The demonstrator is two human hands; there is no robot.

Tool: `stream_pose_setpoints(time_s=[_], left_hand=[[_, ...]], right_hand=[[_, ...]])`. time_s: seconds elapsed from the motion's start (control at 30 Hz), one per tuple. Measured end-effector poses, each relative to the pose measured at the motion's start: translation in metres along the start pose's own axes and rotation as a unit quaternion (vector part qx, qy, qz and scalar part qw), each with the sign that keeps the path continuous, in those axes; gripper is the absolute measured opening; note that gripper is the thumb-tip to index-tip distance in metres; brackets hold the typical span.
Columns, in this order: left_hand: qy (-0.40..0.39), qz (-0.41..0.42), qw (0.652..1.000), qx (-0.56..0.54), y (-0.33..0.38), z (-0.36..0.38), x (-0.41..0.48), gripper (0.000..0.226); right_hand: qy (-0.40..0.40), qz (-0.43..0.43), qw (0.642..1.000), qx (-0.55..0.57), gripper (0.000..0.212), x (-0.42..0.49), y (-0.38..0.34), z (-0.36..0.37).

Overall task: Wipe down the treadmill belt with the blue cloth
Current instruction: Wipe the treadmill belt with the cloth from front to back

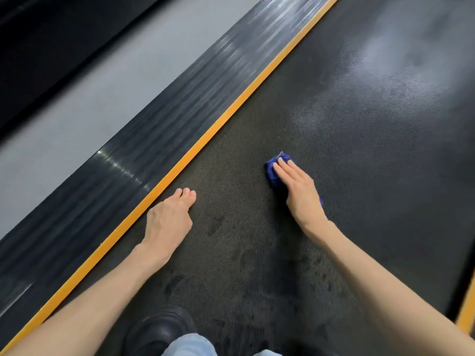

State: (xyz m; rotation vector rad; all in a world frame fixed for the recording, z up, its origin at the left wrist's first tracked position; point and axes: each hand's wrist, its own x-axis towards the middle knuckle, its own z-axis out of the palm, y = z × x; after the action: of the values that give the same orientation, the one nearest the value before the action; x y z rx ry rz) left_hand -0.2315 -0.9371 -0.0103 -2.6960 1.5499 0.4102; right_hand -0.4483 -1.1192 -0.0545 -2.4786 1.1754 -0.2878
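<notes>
The dark, dimpled treadmill belt (347, 104) runs diagonally through the head view. My right hand (298, 188) lies flat with straight fingers on a small bunched blue cloth (272, 173), pressing it onto the belt near the middle. The cloth shows mostly past my fingertips and at the left of my palm. My left hand (169, 219) rests on the belt close to its left edge, fingers together and holding nothing. Dark blotchy patches mark the belt near my feet.
An orange strip (231, 111) borders the belt on the left, with a ribbed black side rail (159, 140) beyond it and grey floor (77, 93) further left. Another orange strip (466, 312) shows at the lower right. My black shoe (159, 327) and jeans (190, 345) stand on the belt at the bottom.
</notes>
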Motion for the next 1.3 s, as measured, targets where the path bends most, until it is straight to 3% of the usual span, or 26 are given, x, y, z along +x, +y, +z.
stream_pose_setpoints(time_s=[0.07,0.13,0.2,0.27,0.33,0.4,0.47,0.5,0.53,0.63,0.7,0.73,0.87,0.97,1.03,1.17,1.23,1.3], left_hand=[[0.000,0.000,1.000,0.001,0.003,-0.001,0.002,0.048],[0.000,-0.002,1.000,0.004,0.005,-0.002,0.002,0.047],[-0.003,-0.005,1.000,0.008,0.004,-0.003,0.002,0.050],[-0.014,0.000,1.000,-0.005,0.000,-0.002,0.002,0.054],[-0.023,0.001,1.000,-0.020,-0.003,-0.002,0.003,0.059],[-0.030,-0.001,0.999,-0.032,-0.002,-0.004,0.002,0.062],[-0.036,-0.002,0.998,-0.047,-0.002,-0.005,0.000,0.065],[-0.039,-0.007,0.998,-0.058,-0.001,-0.006,-0.001,0.066],[-0.040,-0.011,0.997,-0.064,-0.002,-0.007,-0.002,0.067],[-0.043,-0.015,0.997,-0.055,0.000,-0.009,-0.003,0.070],[-0.049,-0.019,0.997,-0.048,0.001,-0.009,-0.002,0.070],[-0.051,-0.021,0.997,-0.048,0.001,-0.010,-0.002,0.070],[-0.069,-0.023,0.996,-0.056,0.002,-0.012,-0.002,0.069],[-0.081,-0.020,0.995,-0.055,0.002,-0.016,-0.003,0.072],[-0.089,-0.019,0.994,-0.055,0.003,-0.016,-0.003,0.073],[-0.094,-0.005,0.995,-0.041,0.004,-0.012,0.002,0.073],[-0.102,-0.001,0.993,-0.056,0.002,-0.010,0.001,0.076],[-0.117,-0.007,0.990,-0.076,0.002,-0.012,-0.002,0.080]], right_hand=[[0.012,-0.005,0.999,0.038,0.057,-0.002,-0.033,-0.002],[-0.017,-0.121,0.992,0.031,0.052,-0.025,-0.065,0.008],[-0.085,-0.243,0.966,-0.024,0.064,-0.054,-0.076,0.020],[-0.107,-0.298,0.947,-0.046,0.058,-0.048,-0.050,0.017],[-0.086,-0.241,0.965,-0.054,0.058,-0.019,-0.019,0.011],[-0.028,-0.099,0.993,-0.051,0.069,0.018,0.008,-0.003],[-0.006,0.021,1.000,-0.013,0.074,0.035,0.002,-0.011],[-0.006,0.037,0.999,0.011,0.070,0.031,-0.014,-0.007],[-0.017,0.007,0.999,0.030,0.066,0.020,-0.033,-0.001],[-0.116,-0.234,0.965,0.028,0.062,-0.031,-0.070,0.024],[-0.176,-0.327,0.928,0.019,0.065,-0.032,-0.063,0.021],[-0.165,-0.344,0.924,0.006,0.069,-0.019,-0.055,0.020],[-0.065,-0.184,0.981,-0.001,0.068,0.046,-0.042,0.023],[-0.028,-0.065,0.997,-0.010,0.064,0.071,-0.065,0.026],[0.002,-0.090,0.996,-0.025,0.061,0.059,-0.084,0.032],[-0.111,-0.319,0.941,0.006,0.057,0.029,-0.094,0.047],[-0.102,-0.312,0.944,-0.019,0.056,0.049,-0.081,0.040],[-0.076,-0.209,0.974,-0.032,0.062,0.071,-0.064,0.028]])
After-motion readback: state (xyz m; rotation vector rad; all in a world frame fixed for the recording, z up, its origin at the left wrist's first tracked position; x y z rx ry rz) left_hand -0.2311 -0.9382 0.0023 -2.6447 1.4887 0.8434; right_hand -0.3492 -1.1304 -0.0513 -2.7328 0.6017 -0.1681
